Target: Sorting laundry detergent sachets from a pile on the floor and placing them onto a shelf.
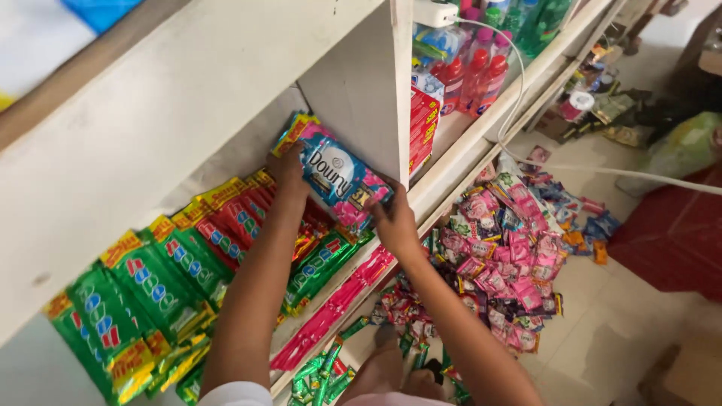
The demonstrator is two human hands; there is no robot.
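Both my hands hold a stack of blue and pink sachet packets (340, 177) inside a white shelf compartment. My left hand (288, 171) grips the stack's far end, near the back of the shelf. My right hand (394, 220) grips the near end, at the shelf's front edge. Under the stack lie rows of green and red sachet packets (162, 282), overlapping along the shelf board. A white upright divider (376, 83) stands just right of the stack.
A heap of pink, purple and blue sachets (508, 248) covers the tiled floor. Red-capped bottles (474, 79) and a red box (423, 128) fill the neighbouring compartment. A white cable (602, 171) crosses the floor. Pink strips (335, 304) hang on the lower shelf. My feet stand below.
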